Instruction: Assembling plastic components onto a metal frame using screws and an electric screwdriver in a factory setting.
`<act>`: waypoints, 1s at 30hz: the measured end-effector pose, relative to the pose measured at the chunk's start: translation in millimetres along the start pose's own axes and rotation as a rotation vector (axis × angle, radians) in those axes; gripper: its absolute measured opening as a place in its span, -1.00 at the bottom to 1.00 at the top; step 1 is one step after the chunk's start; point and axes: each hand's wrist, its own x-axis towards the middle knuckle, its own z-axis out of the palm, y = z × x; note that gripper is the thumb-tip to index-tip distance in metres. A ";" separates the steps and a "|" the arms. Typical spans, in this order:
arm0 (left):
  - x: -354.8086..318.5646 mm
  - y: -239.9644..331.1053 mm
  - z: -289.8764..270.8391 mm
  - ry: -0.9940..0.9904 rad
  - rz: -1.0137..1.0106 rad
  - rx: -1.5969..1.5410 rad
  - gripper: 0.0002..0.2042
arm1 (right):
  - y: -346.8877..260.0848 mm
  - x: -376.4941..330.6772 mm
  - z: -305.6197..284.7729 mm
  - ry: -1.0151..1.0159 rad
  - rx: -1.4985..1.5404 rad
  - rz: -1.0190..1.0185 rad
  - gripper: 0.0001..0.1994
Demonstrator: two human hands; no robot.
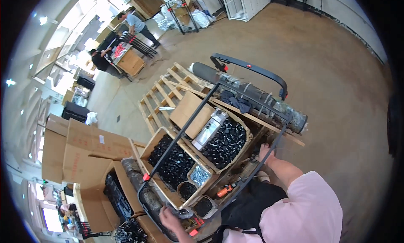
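Note:
A black tubular metal frame with red clips leans across the workbench in front of me. At its right side my right hand is closed around the tube, the fingertips partly hidden. My left hand is low at the frame's left end, beside a wrapped roll; its fingers look loosely extended, with nothing visible in them. Between my hands are bins of small black parts and a small box of silvery fasteners. An orange-handled tool lies near the bench's front edge.
Another padded roll and a curved black handle lie at the bench's far side. Beyond is a wooden pallet. Large open cardboard boxes stand at left. Two people work at a distant table.

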 end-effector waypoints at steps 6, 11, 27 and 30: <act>-84.3 163.7 106.9 -0.650 0.498 -0.071 -0.81 | 13.1 32.2 18.8 0.024 0.031 0.087 -0.46; -109.7 199.7 142.9 -0.958 0.461 -0.130 -0.75 | 33.8 -27.0 -68.6 -0.069 0.190 -0.030 -0.52; -184.3 459.4 298.6 -1.461 0.492 -0.718 -0.61 | 103.4 -177.2 -351.0 0.138 0.454 -0.150 -0.65; -218.6 506.7 312.6 -1.583 0.493 -0.958 -0.60 | 100.7 -152.7 -379.4 0.129 0.296 -0.057 -0.69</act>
